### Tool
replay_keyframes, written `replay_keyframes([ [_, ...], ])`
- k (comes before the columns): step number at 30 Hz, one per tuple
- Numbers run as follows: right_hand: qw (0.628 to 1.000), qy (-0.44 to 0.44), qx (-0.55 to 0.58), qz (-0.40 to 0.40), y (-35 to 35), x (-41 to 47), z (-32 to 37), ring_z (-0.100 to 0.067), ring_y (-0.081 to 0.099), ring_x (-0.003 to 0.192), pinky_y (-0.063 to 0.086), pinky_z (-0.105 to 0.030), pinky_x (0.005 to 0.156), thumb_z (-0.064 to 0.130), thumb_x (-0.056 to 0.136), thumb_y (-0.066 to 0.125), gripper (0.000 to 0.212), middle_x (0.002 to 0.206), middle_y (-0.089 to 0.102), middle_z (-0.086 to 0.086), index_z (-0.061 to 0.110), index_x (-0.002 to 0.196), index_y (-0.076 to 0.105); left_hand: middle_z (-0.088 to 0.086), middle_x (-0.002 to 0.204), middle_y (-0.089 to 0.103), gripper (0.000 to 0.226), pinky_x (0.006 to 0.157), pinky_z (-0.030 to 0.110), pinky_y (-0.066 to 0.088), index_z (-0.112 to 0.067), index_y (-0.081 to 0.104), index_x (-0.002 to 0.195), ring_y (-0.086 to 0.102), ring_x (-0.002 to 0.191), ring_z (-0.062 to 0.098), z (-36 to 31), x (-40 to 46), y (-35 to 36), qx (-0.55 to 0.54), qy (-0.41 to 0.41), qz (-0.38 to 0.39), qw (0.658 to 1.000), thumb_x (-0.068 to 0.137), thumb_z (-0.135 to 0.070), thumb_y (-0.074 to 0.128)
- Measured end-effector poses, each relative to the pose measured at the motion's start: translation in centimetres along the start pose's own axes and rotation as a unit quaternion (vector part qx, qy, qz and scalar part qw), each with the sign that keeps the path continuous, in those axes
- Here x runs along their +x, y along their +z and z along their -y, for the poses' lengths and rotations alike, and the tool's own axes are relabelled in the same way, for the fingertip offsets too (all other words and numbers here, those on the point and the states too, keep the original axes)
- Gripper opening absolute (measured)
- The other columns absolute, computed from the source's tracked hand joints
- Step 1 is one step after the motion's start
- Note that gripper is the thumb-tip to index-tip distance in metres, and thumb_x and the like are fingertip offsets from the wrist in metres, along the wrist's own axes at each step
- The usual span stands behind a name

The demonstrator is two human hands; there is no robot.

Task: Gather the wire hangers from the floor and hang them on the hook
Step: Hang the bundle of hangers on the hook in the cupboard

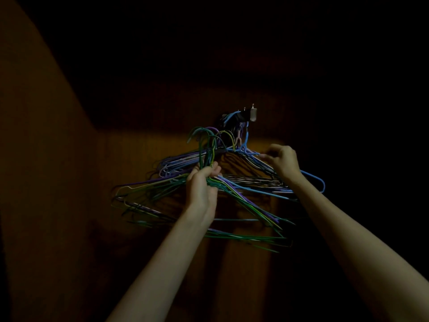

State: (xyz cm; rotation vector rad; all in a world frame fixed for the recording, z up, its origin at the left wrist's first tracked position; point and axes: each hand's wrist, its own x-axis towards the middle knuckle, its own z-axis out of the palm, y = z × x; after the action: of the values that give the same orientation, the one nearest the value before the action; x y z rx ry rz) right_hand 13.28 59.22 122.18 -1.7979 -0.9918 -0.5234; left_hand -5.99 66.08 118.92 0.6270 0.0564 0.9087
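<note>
Dim room, brown wooden wall (pixel 130 159) ahead. Both arms raised toward a metal hook (pixel 251 116) fixed high on the wall.

Left hand (pixel 203 184): fingers curled tight around the necks of a bundle of green hangers (pixel 243 205), thumb pressed over the wires. Their curved tops stand above the fist, below and left of the hook, not on it. The bundle's lower bars fan out to both sides under the wrist.

Right hand (pixel 282 160): fingertips pinching the sloping shoulder wire of a light blue hanger (pixel 313 177), just right of the hook. That hanger's top reaches up to the hook.

More hangers, purple, pink and blue (pixel 176 162), hang from the hook in a dense cluster against the wall, behind the held bundle.
</note>
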Motion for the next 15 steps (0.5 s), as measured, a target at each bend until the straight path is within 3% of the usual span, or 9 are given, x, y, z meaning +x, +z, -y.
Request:
replay_keyframes([
  [2, 1.0, 0.004, 0.0, 0.0, 0.2, 0.0, 0.1, -0.015, 0.058, 0.077, 0.046, -0.032, 0.07, 0.019, 0.082, 0.069, 0.008, 0.077, 0.062, -0.001, 0.015, 0.077, 0.063, 0.024, 0.131, 0.048, 0.047, 0.096, 0.033, 0.04, -0.018, 0.032, 0.12, 0.047, 0.126, 0.031, 0.1, -0.3, 0.0, -0.005, 0.001, -0.003, 1.0, 0.087, 0.015, 0.033],
  [5, 1.0, 0.013, 0.005, 0.006, 0.1, -0.1, 0.3, -0.013, 0.057, 0.077, 0.044, -0.028, 0.069, 0.019, 0.082, 0.069, 0.007, 0.077, 0.062, -0.001, 0.014, 0.079, 0.065, 0.024, 0.133, 0.047, 0.049, 0.1, 0.033, 0.04, -0.018, 0.031, 0.122, 0.046, 0.126, 0.032, 0.3, -0.6, 0.0, -0.008, -0.004, -0.003, 1.0, 0.087, 0.016, 0.033],
  [9, 1.0, 0.028, 0.0, 0.011, -0.1, -0.3, 0.5, -0.016, 0.063, 0.081, 0.051, -0.035, 0.074, 0.022, 0.082, 0.069, 0.01, 0.083, 0.067, -0.003, 0.012, 0.084, 0.069, 0.024, 0.13, 0.049, 0.035, 0.096, 0.033, 0.04, -0.009, 0.042, 0.109, 0.05, 0.116, 0.027, 0.4, -0.8, 0.0, -0.019, -0.014, -0.009, 1.0, 0.085, 0.016, 0.035],
  [13, 0.999, 0.037, -0.01, 0.026, -0.8, -0.6, 0.6, -0.019, 0.064, 0.093, 0.054, -0.041, 0.085, 0.022, 0.082, 0.07, 0.023, 0.098, 0.069, -0.006, 0.012, 0.102, 0.071, 0.021, 0.127, 0.051, 0.049, 0.099, 0.035, 0.04, -0.007, 0.036, 0.128, 0.05, 0.115, 0.026, 0.6, -1.1, -0.4, -0.018, -0.018, -0.006, 1.0, 0.085, 0.015, 0.036],
  [15, 0.999, 0.032, -0.008, 0.028, -1.3, -1.0, 1.0, -0.02, 0.061, 0.101, 0.052, -0.037, 0.088, 0.02, 0.081, 0.071, 0.036, 0.114, 0.066, -0.007, 0.01, 0.115, 0.066, 0.02, 0.126, 0.052, 0.029, 0.1, 0.036, 0.04, -0.001, 0.046, 0.107, 0.05, 0.117, 0.026, 0.7, -1.4, -0.5, -0.002, -0.025, -0.006, 1.0, 0.085, 0.015, 0.036],
])
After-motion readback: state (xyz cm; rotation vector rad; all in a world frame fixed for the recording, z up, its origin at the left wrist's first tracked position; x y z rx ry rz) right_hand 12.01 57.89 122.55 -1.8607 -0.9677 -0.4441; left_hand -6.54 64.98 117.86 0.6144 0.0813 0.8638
